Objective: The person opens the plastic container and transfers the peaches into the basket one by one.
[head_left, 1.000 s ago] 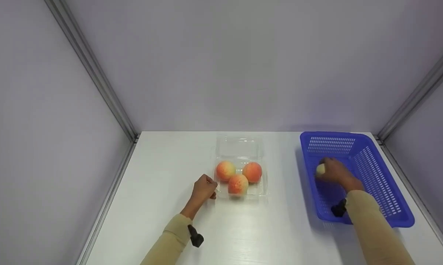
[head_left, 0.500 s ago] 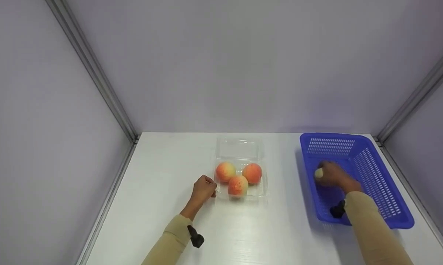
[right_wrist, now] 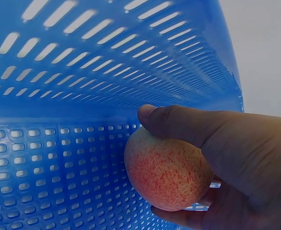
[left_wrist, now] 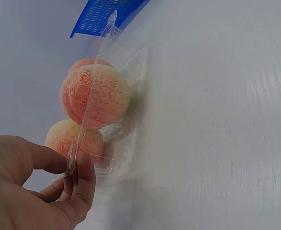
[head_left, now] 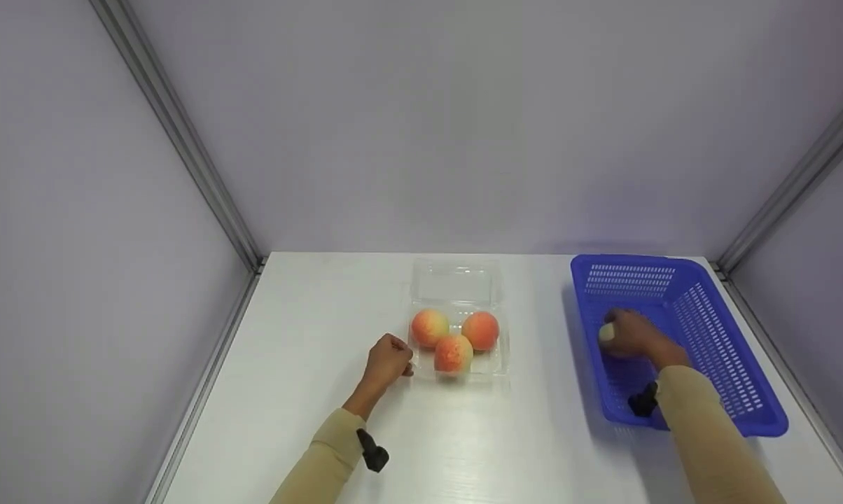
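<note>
My left hand [head_left: 388,360] pinches the near left corner of a clear plastic clamshell box [head_left: 488,360], its rim [left_wrist: 72,160] between thumb and fingers in the left wrist view. The box lies with its lid [head_left: 455,283] folded back. Three peaches stand in it: one at left [head_left: 430,327], one at right [head_left: 480,330], one in front [head_left: 453,355]. Inside the blue basket [head_left: 719,336] my right hand [head_left: 635,334] grips another peach [right_wrist: 166,167], thumb on top and fingers beneath. Only its pale side shows in the head view.
The slotted plastic basket stands at the right of the white table [head_left: 309,301], a gap away from the box. Grey walls [head_left: 421,140] enclose the table at the back and both sides. A metal rail [head_left: 183,140] runs up the left corner.
My right hand has sunk slightly lower in the basket with the peach and shifted a little to the left. The left hand keeps its hold on the box; the three peaches there stay put.
</note>
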Demonstrator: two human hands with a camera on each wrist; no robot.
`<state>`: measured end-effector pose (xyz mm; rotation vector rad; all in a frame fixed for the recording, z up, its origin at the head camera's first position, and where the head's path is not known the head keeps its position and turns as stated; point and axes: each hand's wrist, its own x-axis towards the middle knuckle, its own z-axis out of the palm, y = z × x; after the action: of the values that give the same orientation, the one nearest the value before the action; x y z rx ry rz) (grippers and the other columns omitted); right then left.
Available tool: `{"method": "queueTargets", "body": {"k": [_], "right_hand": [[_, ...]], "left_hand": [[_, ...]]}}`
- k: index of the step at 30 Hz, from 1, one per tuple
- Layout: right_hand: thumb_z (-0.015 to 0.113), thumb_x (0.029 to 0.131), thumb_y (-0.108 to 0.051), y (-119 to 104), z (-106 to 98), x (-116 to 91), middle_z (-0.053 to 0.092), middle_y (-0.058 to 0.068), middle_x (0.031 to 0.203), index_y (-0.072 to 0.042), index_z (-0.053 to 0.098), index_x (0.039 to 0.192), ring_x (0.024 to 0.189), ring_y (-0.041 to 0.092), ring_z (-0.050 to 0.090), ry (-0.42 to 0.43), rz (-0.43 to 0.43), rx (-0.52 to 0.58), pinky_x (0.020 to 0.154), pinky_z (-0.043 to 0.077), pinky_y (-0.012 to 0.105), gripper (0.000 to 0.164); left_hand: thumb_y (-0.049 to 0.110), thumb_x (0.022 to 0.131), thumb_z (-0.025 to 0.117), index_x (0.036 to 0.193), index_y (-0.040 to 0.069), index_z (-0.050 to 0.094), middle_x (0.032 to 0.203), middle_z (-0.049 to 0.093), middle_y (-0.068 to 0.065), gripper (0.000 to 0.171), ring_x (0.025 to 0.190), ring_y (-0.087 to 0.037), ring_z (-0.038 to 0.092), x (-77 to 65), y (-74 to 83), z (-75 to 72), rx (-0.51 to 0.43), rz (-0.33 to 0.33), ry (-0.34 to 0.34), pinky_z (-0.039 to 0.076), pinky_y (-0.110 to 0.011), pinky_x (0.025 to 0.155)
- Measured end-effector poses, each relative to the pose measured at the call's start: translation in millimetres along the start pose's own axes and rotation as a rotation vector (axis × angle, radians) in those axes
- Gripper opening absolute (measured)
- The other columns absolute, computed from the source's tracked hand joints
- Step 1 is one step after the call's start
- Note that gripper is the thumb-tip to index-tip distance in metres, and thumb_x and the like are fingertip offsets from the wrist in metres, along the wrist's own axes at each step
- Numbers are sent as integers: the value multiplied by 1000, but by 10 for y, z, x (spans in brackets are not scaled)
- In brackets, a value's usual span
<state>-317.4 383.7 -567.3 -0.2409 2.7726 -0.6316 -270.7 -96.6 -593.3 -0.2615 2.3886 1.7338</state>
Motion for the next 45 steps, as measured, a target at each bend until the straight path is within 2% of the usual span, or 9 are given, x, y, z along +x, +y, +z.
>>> {"method": "queueTargets", "body": {"k": [7,11,16,23,36,45], "right_hand": [[77,93,-19,10,-12,1,58,40,135,17,50,141,127,59,56,-46,44,14,109,46,74,66],[79,91,-19,7,-22,-1,58,41,135,17,50,140,128,60,55,-45,37,14,110,45,75,67],[80,90,-18,2,-29,-4,59,41,132,18,52,137,126,60,56,-28,13,4,110,45,74,66],[81,78,-10,-16,-38,-64,63,38,111,21,57,122,101,51,61,72,-92,-30,93,53,67,60],[81,80,-11,-12,-48,-75,62,42,117,21,57,123,111,59,59,62,-89,-33,100,51,71,58],[77,85,-12,-48,-103,-71,61,42,123,20,57,127,118,61,58,57,-69,-41,105,48,72,57]], "left_hand": [[4,99,58,105,-1,58,90,63,-9,8,71,-14,65,3,14,15,-2,-3,9,64,-26,66],[4,100,58,104,-1,58,90,64,-10,7,71,-15,66,7,21,12,5,-4,9,64,-28,67],[4,101,58,105,-1,57,91,64,-10,7,73,-16,68,5,18,9,4,-5,2,65,-31,70],[4,100,56,107,-2,56,99,67,-19,9,74,-18,69,-13,17,2,-13,13,-15,66,-32,71],[5,102,56,106,-1,56,107,68,-27,8,76,-18,69,-11,25,6,-21,5,-23,66,-31,72],[4,100,57,103,-1,56,91,63,-10,6,74,-16,67,9,3,0,-25,22,-16,65,-30,68]]}}
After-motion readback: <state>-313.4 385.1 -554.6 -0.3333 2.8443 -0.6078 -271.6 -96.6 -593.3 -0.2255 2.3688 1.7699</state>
